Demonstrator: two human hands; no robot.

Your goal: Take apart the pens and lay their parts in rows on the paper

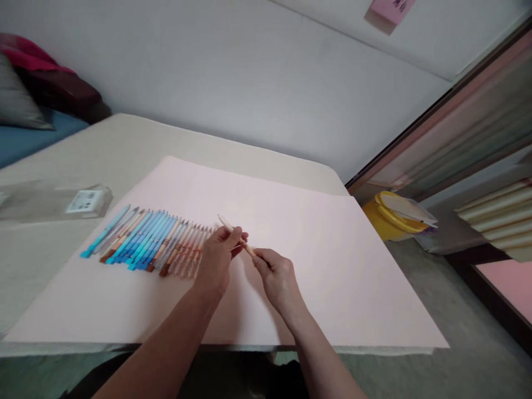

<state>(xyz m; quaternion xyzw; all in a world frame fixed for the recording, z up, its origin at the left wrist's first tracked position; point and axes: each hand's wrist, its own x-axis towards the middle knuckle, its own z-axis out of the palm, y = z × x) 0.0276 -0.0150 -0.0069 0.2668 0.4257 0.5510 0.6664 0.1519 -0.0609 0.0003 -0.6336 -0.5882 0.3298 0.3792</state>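
Observation:
A slim cream-coloured pen point(225, 223) is raised over the pink sheet point(324, 277), its tip pointing up and to the left. My left hand point(218, 252) pinches its middle between thumb and fingers. At the pen's lower right end, my right hand point(277, 272) is closed round it, so that end is partly hidden. Just left of my hands, a row of several pens point(145, 238) lies side by side on the sheet. Those at the left are mostly blue and turquoise with some brown; further right they are beige and brown. My left hand covers the row's right end.
A clear plastic sleeve with a white label point(85, 201) lies on the table point(199, 138) at the left. White wall point(233, 66) stands behind the table. A yellow bucket point(390, 216) is on the floor at the right. The table's front edge is close to my body.

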